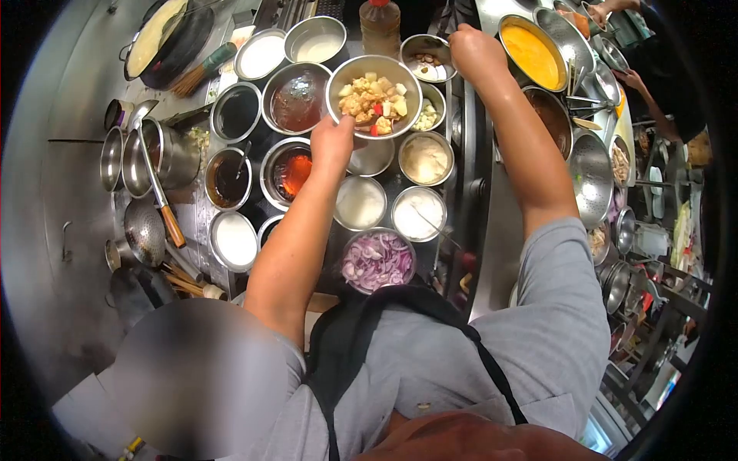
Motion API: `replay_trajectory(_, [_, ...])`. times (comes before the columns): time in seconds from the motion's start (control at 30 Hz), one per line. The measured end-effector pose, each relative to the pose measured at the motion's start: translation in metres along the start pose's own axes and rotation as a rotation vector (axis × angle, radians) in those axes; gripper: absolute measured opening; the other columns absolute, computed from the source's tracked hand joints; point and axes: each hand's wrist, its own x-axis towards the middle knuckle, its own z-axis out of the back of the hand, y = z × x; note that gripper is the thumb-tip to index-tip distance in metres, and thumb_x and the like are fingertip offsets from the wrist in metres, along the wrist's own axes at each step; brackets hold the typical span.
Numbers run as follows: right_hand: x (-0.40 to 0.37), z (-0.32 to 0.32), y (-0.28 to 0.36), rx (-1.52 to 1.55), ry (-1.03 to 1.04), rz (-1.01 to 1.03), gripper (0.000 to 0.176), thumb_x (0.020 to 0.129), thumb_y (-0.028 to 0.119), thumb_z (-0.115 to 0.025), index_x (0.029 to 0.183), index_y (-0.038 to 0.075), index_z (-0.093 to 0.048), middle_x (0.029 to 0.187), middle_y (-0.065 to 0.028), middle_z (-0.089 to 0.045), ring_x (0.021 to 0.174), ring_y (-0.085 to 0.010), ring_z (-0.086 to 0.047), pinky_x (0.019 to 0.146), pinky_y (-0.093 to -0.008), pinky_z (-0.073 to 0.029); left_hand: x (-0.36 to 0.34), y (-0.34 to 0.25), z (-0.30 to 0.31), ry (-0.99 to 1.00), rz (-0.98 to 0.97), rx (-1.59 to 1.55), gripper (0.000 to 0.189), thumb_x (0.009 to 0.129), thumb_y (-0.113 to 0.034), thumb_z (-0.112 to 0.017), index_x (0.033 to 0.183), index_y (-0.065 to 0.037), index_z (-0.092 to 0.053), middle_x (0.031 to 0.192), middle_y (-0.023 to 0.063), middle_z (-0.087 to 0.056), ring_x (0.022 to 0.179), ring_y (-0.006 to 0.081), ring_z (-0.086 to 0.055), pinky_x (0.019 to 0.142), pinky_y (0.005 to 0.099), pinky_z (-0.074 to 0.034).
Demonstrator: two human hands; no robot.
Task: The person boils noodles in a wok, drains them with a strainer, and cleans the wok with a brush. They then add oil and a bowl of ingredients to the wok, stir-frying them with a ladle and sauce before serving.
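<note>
Left hand [334, 144]: pinching metal bowl [411, 86] near its left edge, most fingers hidden | bowl: far middle, over tubs [268, 173]; chunky food [369, 100] hard to name | right hand [478, 55]: far right, fingertips hidden, can't tell grip

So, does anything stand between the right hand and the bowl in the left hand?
Yes, in this view another metal bowl lies between the right hand and the held bowl. It appears lower down, so it probably wouldn't block a reach.

text: none legible | labels, brands: none | numbers, signs: none
</note>
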Motion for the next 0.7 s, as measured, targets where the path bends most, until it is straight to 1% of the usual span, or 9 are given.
replay_trajectory(0.13, [0.015,-0.073,0.001,-0.097,0.455,-0.107,0.024,0.087,0.011,-0.057,0.1,0.004,-0.075,0.107,-0.0208,-0.071,0.099,-0.0328,-0.071,0.084,-0.0432,-0.057,-0.027,-0.008,0.013,-0.063,0.049,0.031,0.028,0.091,-0.015,-0.06,0.111,0.006,-0.061,0.098,0.0148,-0.068,0.081,0.0211,-0.069,0.065,0.0341,-0.059])
replay_trajectory(0.3, [0.023,-0.089,0.021,-0.035,0.619,-0.038,0.026,0.085,0.011,-0.057,0.104,0.001,-0.073,0.11,-0.021,-0.07,0.104,-0.0358,-0.068,0.087,-0.0453,-0.056,-0.047,0.014,0.042,-0.095,0.033,-0.041,0.028,0.092,-0.016,-0.063,0.112,0.003,-0.063,0.099,0.0117,-0.068,0.08,0.0188,-0.067,0.07,0.0319,-0.057])
replay_trajectory(0.37, [0.026,-0.127,0.006,-0.029,0.58,-0.009,0.027,0.085,0.01,-0.058,0.106,0.001,-0.072,0.11,-0.0216,-0.07,0.103,-0.0366,-0.068,0.087,-0.0464,-0.055,-0.062,0.018,0.052,-0.108,0.012,-0.073,0.027,0.092,-0.017,-0.062,0.111,0.003,-0.063,0.099,0.0112,-0.069,0.08,0.0181,-0.067,0.071,0.0318,-0.057])
replay_trajectory(0.43, [0.024,-0.099,0.008,-0.095,0.56,0.049,0.029,0.089,0.014,-0.054,0.11,0.004,-0.071,0.114,-0.0227,-0.068,0.106,-0.0379,-0.067,0.089,-0.0482,-0.054,-0.096,0.005,0.07,-0.154,-0.013,0.002,0.027,0.094,-0.02,-0.061,0.11,0.002,-0.065,0.097,0.0092,-0.069,0.077,0.0148,-0.066,0.069,0.0293,-0.055])
replay_trajectory(0.47, [0.027,-0.089,0.011,-0.039,0.503,-0.036,0.032,0.09,0.021,-0.058,0.115,0.005,-0.069,0.116,-0.0232,-0.067,0.107,-0.0385,-0.065,0.091,-0.0475,-0.053,-0.103,0.024,0.09,-0.186,0.011,0.058,0.028,0.096,-0.022,-0.06,0.11,0.001,-0.066,0.097,0.007,-0.07,0.082,0.0126,-0.064,0.073,0.0274,-0.052])
replay_trajectory(0.53, [0.022,-0.065,0.018,0.105,0.247,0.075,0.042,0.088,0.032,-0.065,0.117,0.002,-0.067,0.112,-0.0255,-0.064,0.106,-0.0403,-0.062,0.093,-0.0441,-0.05,-0.146,0.002,0.116,-0.225,-0.015,0.099,0.027,0.096,-0.02,-0.059,0.107,0.004,-0.067,0.095,0.0068,-0.071,0.085,0.012,-0.063,0.08,0.0291,-0.05])
replay_trajectory(0.57, [0.019,-0.059,0.019,0.223,0.183,0.082,0.043,0.088,0.03,-0.066,0.121,0.002,-0.066,0.11,-0.0244,-0.065,0.105,-0.0383,-0.063,0.093,-0.0407,-0.05,-0.162,0.009,0.13,-0.218,-0.003,-0.093,0.026,0.098,-0.02,-0.057,0.108,0.003,-0.066,0.095,0.0061,-0.07,0.086,0.0114,-0.062,0.08,0.029,-0.05])
replay_trajectory(0.67, [-0.003,0.002,0.056,0.919,0.396,-0.016,0.041,0.098,0.025,-0.059,0.129,-0.002,-0.061,0.122,-0.0105,-0.067,0.111,-0.0194,-0.063,0.095,-0.0303,-0.048,-0.221,0.028,0.186,-0.301,0.043,-0.025,0.024,0.1,-0.016,-0.054,0.113,0.002,-0.064,0.097,0.0036,-0.069,0.09,0.0093,-0.06,0.081,0.0265,-0.049])
replay_trajectory(0.7, [-0.023,0.038,0.072,1.009,0.351,-0.005,0.038,0.099,0.023,-0.058,0.129,0.0,-0.062,0.118,-0.0087,-0.068,0.107,-0.0151,-0.063,0.09,-0.0278,-0.048,-0.256,0.046,0.197,-0.363,-0.063,-0.046,0.024,0.1,-0.016,-0.054,0.113,0.002,-0.064,0.097,0.0036,-0.069,0.09,0.0093,-0.06,0.081,0.0265,-0.049])
